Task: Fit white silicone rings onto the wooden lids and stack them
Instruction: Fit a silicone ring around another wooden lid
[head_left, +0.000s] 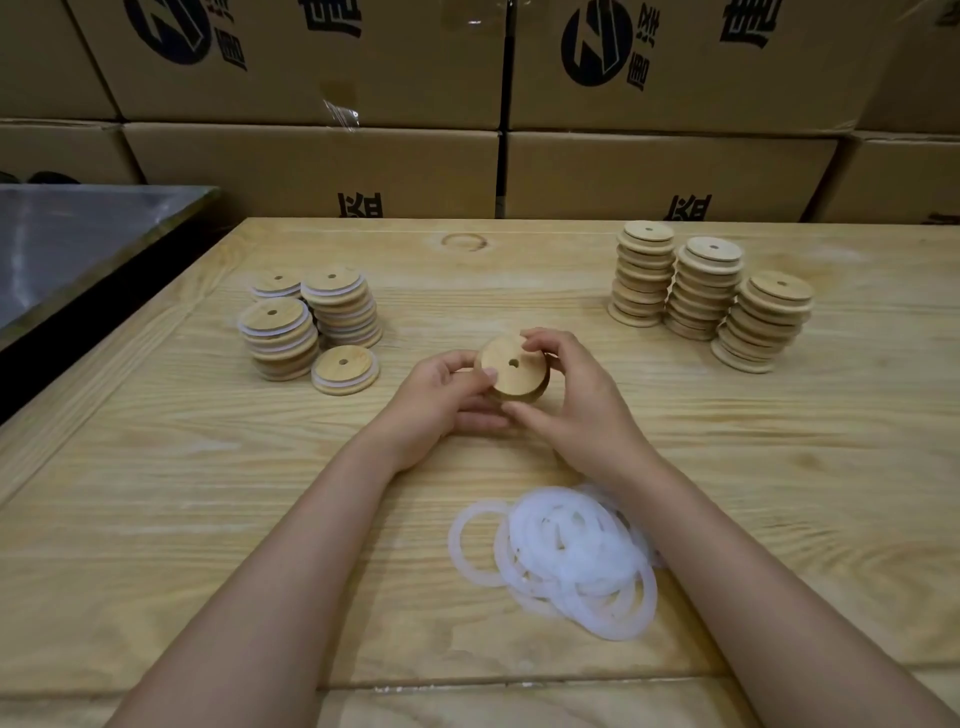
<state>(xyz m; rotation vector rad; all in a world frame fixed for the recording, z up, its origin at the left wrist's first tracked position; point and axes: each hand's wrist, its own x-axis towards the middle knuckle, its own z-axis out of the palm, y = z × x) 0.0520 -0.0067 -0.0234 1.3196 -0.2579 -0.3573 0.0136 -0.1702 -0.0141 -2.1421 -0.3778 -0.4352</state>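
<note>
Head view: lid (519, 382) tilted, gripped between left hand (441, 402) and right hand (582, 410); ringed stacks (280, 338) left of lid, nearer left hand; rings (571, 556) nearside of lid

I see a pale wooden table (208, 493) with heavy grain and a ring-shaped knot (464, 242) near its far edge. Stacked cardboard boxes (311, 171) with dark print stand behind it, clear tape (343, 117) peeling on one. Grey shiny surface (78, 244) sits far left, beside the table.

Ringed stacks (311, 322) left, bare stacks (711, 296) right, rings (566, 556) nearest.
</note>
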